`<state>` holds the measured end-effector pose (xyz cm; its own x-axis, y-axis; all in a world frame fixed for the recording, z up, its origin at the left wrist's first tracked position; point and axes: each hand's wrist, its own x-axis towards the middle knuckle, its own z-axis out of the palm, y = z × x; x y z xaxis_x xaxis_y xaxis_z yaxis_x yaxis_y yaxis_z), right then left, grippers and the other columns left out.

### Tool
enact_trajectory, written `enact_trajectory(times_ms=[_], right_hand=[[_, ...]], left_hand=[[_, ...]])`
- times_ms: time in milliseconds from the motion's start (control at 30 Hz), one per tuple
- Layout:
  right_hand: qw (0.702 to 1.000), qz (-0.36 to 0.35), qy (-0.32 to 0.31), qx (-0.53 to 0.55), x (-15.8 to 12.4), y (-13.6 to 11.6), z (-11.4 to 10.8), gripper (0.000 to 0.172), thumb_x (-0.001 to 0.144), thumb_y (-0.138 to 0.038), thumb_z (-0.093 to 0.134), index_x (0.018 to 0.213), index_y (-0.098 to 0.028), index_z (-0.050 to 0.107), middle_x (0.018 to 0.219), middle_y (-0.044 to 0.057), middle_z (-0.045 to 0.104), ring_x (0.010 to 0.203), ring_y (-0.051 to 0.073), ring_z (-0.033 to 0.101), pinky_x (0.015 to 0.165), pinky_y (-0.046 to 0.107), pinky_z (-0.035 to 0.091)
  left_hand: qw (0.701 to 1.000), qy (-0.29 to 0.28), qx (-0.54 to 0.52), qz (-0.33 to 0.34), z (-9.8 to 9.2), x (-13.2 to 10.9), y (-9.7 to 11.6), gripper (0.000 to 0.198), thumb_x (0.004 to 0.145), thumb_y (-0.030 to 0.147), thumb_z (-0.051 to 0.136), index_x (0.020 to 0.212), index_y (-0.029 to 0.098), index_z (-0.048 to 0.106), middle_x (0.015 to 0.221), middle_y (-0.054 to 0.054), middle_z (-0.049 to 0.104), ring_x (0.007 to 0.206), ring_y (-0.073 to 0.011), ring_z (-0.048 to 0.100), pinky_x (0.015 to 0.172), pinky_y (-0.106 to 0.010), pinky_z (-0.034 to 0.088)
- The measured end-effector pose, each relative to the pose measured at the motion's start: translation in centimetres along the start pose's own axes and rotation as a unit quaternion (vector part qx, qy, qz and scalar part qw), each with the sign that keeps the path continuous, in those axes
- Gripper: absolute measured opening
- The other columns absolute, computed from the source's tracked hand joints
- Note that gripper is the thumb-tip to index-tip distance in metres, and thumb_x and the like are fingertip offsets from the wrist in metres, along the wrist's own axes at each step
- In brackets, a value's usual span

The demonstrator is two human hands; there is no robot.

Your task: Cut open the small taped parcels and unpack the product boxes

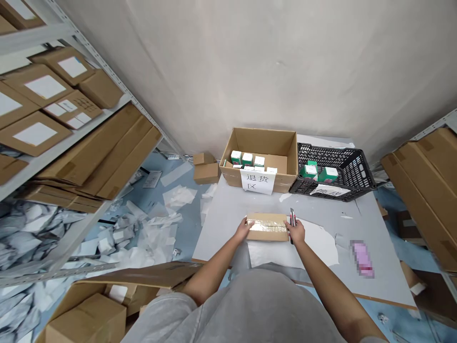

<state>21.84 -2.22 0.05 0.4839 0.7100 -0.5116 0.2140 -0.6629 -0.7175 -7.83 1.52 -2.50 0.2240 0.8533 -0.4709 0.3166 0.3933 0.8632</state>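
A small brown cardboard box (pixel 267 234) with shiny clear tape along its top lies on the table in front of me. My left hand (pixel 243 229) grips its left end, fingers bent around the edge. At the right end, my right hand (pixel 296 232) is closed on a box cutter (pixel 293 218), its blade end pointing away from me. The fingers of that hand also touch the box's right edge. Under and beside the box spreads a white sheet or bag (pixel 317 245). What is inside the box is hidden.
Behind the box stand an open carton (pixel 262 138) and a black plastic crate (pixel 357 174), both holding green-and-white small boxes. A pixelated pink item (pixel 362 258) lies at right. Shelves (pixel 107 114) with cartons rise at left; wrappers (pixel 157 228) litter the floor.
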Motion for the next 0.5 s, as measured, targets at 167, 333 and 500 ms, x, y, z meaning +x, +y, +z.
enact_trajectory(times_ms=[167, 333, 500], right_hand=[[0.980, -0.093, -0.003, -0.174, -0.7, -1.3, -1.6, 0.039, 0.097, -0.055, 0.060, 0.121, -0.024, 0.067, 0.103, 0.009, 0.079, 0.093, 0.027, 0.076, 0.073, 0.032, 0.057], [0.904, -0.301, -0.110, -0.283, -3.7, -2.5, -0.8, 0.044, 0.109, -0.041, 0.040, 0.145, -0.029, 0.063, 0.138, 0.009, 0.072, 0.122, 0.027, 0.068, 0.096, 0.034, 0.053], [0.826, -0.347, -0.219, -0.386, -5.4, -4.9, 3.1, 0.042, 0.108, -0.037, 0.047, 0.146, -0.035, 0.065, 0.138, 0.006, 0.071, 0.111, 0.025, 0.071, 0.090, 0.031, 0.052]], left_hand=[[0.990, 0.110, 0.060, 0.062, 2.3, -3.0, -2.3, 0.130, 0.076, 0.063, 0.086, 0.173, 0.022, 0.010, 0.176, -0.019, 0.026, 0.160, -0.0381, 0.033, 0.125, -0.047, 0.038], [0.991, 0.088, 0.012, 0.097, 2.8, -2.6, -3.0, 0.105, 0.086, 0.062, 0.077, 0.170, 0.024, 0.026, 0.170, -0.015, 0.041, 0.157, -0.0335, 0.040, 0.128, -0.046, 0.033], [0.986, 0.020, -0.112, 0.124, 2.9, -0.7, -3.9, 0.104, 0.088, 0.066, 0.073, 0.170, 0.024, 0.026, 0.166, -0.016, 0.047, 0.151, -0.0338, 0.047, 0.128, -0.052, 0.033]])
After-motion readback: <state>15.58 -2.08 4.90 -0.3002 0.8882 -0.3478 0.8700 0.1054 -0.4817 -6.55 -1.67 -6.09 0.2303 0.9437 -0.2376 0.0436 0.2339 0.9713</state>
